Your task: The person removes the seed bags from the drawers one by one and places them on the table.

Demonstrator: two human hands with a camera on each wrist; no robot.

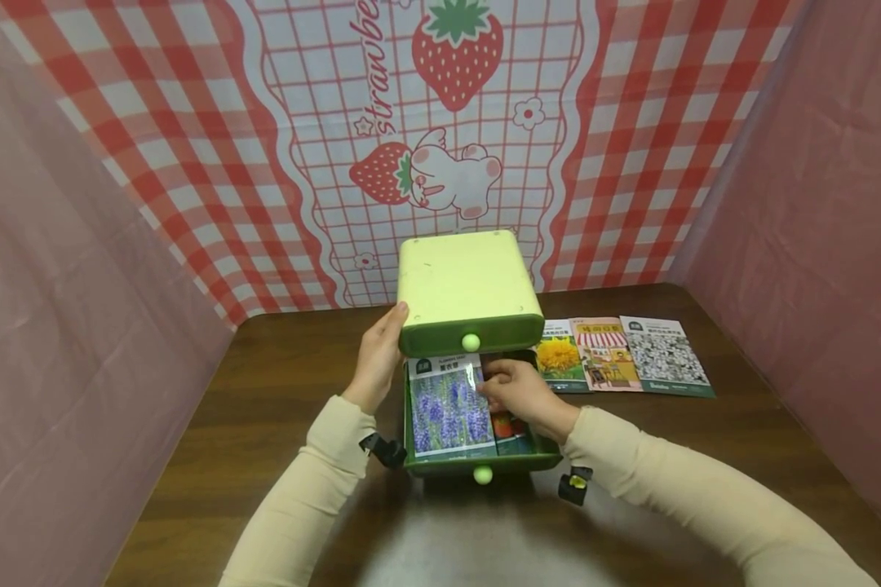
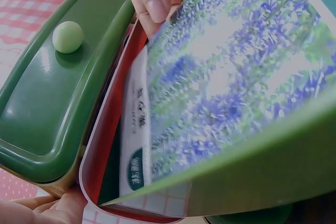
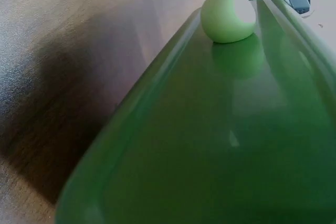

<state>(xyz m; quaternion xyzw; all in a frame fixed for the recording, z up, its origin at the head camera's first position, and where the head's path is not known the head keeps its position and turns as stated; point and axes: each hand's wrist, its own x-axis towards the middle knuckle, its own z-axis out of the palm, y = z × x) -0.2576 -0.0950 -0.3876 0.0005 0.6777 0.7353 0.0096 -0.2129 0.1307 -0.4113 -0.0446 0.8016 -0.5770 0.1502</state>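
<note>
A small cabinet [image 1: 470, 281] with a pale yellow-green top has its lower drawer [image 1: 448, 468] pulled out. Inside the drawer lies a seed packet with purple flowers [image 1: 448, 412], seen close up in the left wrist view [image 2: 226, 77]. The right hand [image 1: 524, 395] reaches into the drawer, its curled fingers at that packet's right edge; whether they pinch it is unclear. Beside them another packet with red flowers [image 1: 510, 432] shows partly. The left hand [image 1: 378, 355] rests against the cabinet's left side, fingers fairly straight. The upper drawer [image 1: 440, 337] is closed.
To the cabinet's right on the brown table [image 1: 279, 440] lie a yellow-flower packet [image 1: 560, 359], a packet with a striped awning [image 1: 605, 359] and a white-flower packet [image 1: 668, 359]. A checked strawberry cloth [image 1: 308, 163] hangs behind, with pink cloth at both sides.
</note>
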